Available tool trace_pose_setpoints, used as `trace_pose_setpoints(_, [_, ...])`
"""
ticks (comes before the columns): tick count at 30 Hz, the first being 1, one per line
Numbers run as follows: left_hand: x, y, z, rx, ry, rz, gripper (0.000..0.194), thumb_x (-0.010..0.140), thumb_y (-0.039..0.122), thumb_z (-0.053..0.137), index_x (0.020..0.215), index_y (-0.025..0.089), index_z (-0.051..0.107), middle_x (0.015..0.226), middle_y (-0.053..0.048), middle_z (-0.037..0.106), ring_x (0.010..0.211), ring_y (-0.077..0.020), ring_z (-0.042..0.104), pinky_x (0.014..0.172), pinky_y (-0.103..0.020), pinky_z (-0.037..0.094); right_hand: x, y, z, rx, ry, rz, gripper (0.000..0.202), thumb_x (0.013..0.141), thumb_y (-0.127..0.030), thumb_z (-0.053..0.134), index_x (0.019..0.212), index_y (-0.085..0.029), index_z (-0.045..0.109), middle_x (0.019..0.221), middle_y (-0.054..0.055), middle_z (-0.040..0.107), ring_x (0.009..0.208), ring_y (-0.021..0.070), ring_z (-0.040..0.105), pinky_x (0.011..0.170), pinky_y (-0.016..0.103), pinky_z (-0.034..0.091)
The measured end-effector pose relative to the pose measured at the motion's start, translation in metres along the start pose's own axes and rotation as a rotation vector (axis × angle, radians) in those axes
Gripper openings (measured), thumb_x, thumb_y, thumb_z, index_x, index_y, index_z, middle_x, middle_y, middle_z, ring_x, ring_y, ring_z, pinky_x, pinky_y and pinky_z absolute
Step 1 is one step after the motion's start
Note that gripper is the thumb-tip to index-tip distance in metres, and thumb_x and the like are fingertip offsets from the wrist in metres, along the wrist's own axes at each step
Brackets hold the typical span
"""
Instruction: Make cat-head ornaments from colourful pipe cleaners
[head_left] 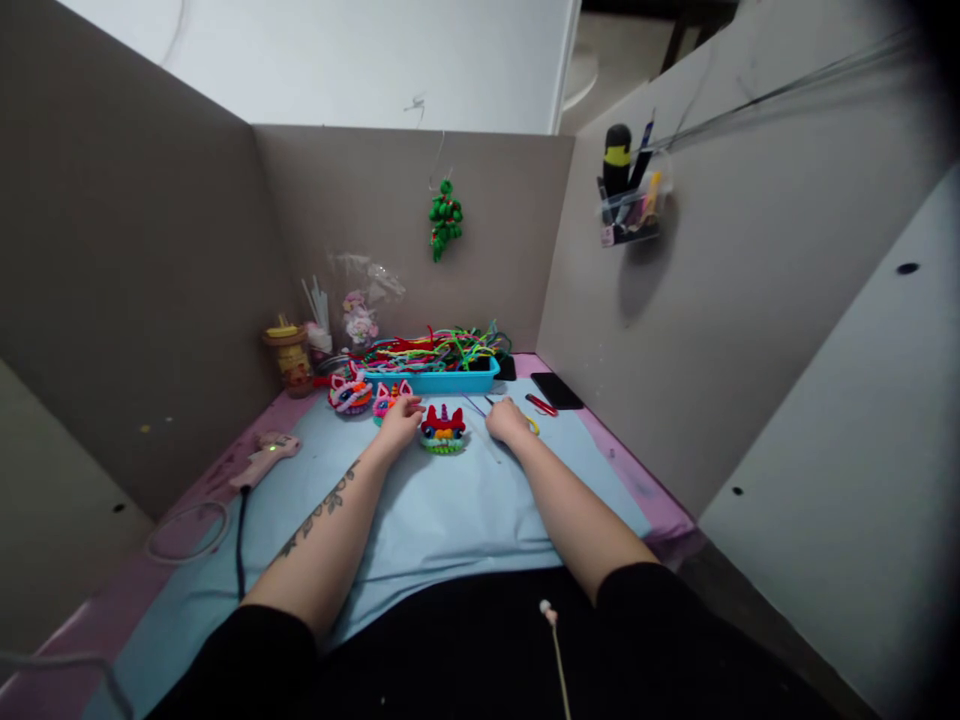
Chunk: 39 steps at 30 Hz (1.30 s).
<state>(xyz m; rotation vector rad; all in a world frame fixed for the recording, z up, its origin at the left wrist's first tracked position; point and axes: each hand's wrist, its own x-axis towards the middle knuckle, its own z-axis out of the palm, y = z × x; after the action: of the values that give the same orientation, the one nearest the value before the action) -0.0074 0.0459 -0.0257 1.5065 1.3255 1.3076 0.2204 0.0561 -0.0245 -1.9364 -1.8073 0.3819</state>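
Observation:
My left hand (401, 422) reaches over a pink crafted head (385, 400), its fingers close to or touching it; whether it grips the piece is not clear. Just right of that hand, a red, orange and green crafted head (443, 430) sits upright on the light blue cloth (457, 510). At the left stands another pink and white head (349, 392). My right hand (507, 420) rests on the cloth with its fingers curled; a thin dark tool tip (488, 400) shows beyond them and a yellow handle (533, 425) beside them. Its grip is too small to make out.
Behind the hands lies a blue tray (442, 382) of colourful pipe cleaners. A glue gun (268, 456) lies at the left, a red tool (541, 405) and black phone (556, 390) at the right. Grey panels (352, 190) enclose the table; a tool holder (630, 220) hangs right.

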Motion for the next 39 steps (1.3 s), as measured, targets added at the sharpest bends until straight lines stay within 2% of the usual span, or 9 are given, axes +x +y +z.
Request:
trace_pose_setpoints(5, [-0.013, 0.015, 0.0, 0.18, 0.119, 0.219, 0.021, 0.075, 0.026, 0.054, 0.091, 0.015, 0.062, 0.082, -0.007, 0.066, 0.078, -0.0187, 0.061, 0.075, -0.03, 0.047, -0.011, -0.004, -0.015, 0.288, 0.161, -0.081, 0.021, 0.086, -0.021, 0.034, 0.095, -0.017, 0.053, 0.085, 0.007, 0.061, 0.077, 0.0161, 0.058, 0.071, 0.026, 0.044])
trace_pose_setpoints(9, [-0.03, 0.028, 0.006, 0.2, 0.018, 0.338, 0.027, 0.077, 0.041, 0.053, 0.082, 0.017, 0.066, 0.072, -0.004, 0.064, 0.067, -0.0166, 0.058, 0.066, -0.027, 0.045, -0.031, -0.017, -0.018, 0.695, 0.111, -0.38, 0.011, 0.084, -0.029, 0.039, 0.085, -0.021, 0.047, 0.066, -0.002, 0.054, 0.057, 0.0113, 0.05, 0.059, 0.022, 0.042])
trace_pose_setpoints(14, [-0.04, 0.035, 0.016, -0.189, -0.244, 0.078, 0.063, 0.082, 0.063, 0.029, 0.101, 0.013, 0.062, 0.064, -0.006, 0.064, 0.044, -0.0121, 0.05, 0.044, -0.024, 0.036, -0.048, -0.035, -0.013, 0.839, -0.177, -0.518, 0.012, 0.078, -0.032, 0.048, 0.079, -0.021, 0.048, 0.067, -0.003, 0.053, 0.06, 0.0107, 0.049, 0.06, 0.022, 0.041])
trace_pose_setpoints(16, [-0.041, 0.038, 0.017, -0.271, -0.297, 0.039, 0.062, 0.079, 0.066, 0.035, 0.103, 0.014, 0.06, 0.065, -0.005, 0.064, 0.042, -0.0107, 0.049, 0.041, -0.023, 0.033, -0.051, -0.037, -0.012, 0.852, -0.225, -0.533, 0.011, 0.076, -0.031, 0.05, 0.08, -0.02, 0.049, 0.069, -0.002, 0.054, 0.063, 0.0109, 0.05, 0.062, 0.022, 0.042])
trace_pose_setpoints(23, [-0.048, 0.045, 0.014, -0.303, -0.201, 0.105, 0.042, 0.072, 0.055, 0.056, 0.085, 0.015, 0.062, 0.07, -0.004, 0.064, 0.056, -0.0128, 0.056, 0.05, -0.024, 0.04, -0.042, -0.029, -0.015, 0.811, -0.091, -0.508, 0.016, 0.075, -0.031, 0.052, 0.081, -0.017, 0.057, 0.068, -0.002, 0.054, 0.061, 0.0105, 0.048, 0.06, 0.022, 0.039])
trace_pose_setpoints(26, [-0.049, 0.045, 0.014, -0.358, -0.3, 0.143, 0.044, 0.071, 0.048, 0.063, 0.098, 0.014, 0.059, 0.076, -0.006, 0.066, 0.059, -0.0124, 0.057, 0.052, -0.023, 0.041, -0.032, -0.021, -0.015, 0.783, 0.002, -0.458, 0.02, 0.074, -0.036, 0.054, 0.074, -0.016, 0.057, 0.064, -0.002, 0.053, 0.059, 0.0102, 0.046, 0.058, 0.022, 0.038])
trace_pose_setpoints(30, [-0.048, 0.044, 0.017, -0.463, -0.355, 0.182, 0.072, 0.069, 0.041, 0.069, 0.128, 0.017, 0.035, 0.08, -0.005, 0.067, 0.057, -0.0121, 0.06, 0.049, -0.02, 0.04, -0.024, -0.014, -0.019, 0.885, 0.01, -0.394, 0.024, 0.073, -0.039, 0.054, 0.078, -0.016, 0.058, 0.065, -0.001, 0.054, 0.054, 0.0097, 0.044, 0.054, 0.023, 0.037])
trace_pose_setpoints(34, [-0.047, 0.045, 0.015, -0.551, -0.367, -0.006, 0.054, 0.073, 0.048, 0.063, 0.112, 0.016, 0.043, 0.076, -0.005, 0.066, 0.056, -0.0139, 0.062, 0.046, -0.021, 0.042, -0.031, -0.017, -0.028, 0.825, -0.08, -0.579, 0.022, 0.073, -0.038, 0.058, 0.074, -0.016, 0.064, 0.069, 0.001, 0.057, 0.063, 0.0116, 0.05, 0.062, 0.024, 0.04])
trace_pose_setpoints(39, [-0.051, 0.045, 0.011, -0.448, -0.564, -0.195, 0.038, 0.072, 0.046, 0.066, 0.089, 0.017, 0.048, 0.072, -0.006, 0.066, 0.055, -0.0145, 0.063, 0.046, -0.02, 0.044, -0.046, -0.029, -0.026, 0.698, -0.082, -0.691, 0.021, 0.077, -0.035, 0.056, 0.074, -0.016, 0.066, 0.072, 0.003, 0.059, 0.068, 0.0131, 0.054, 0.066, 0.026, 0.042])
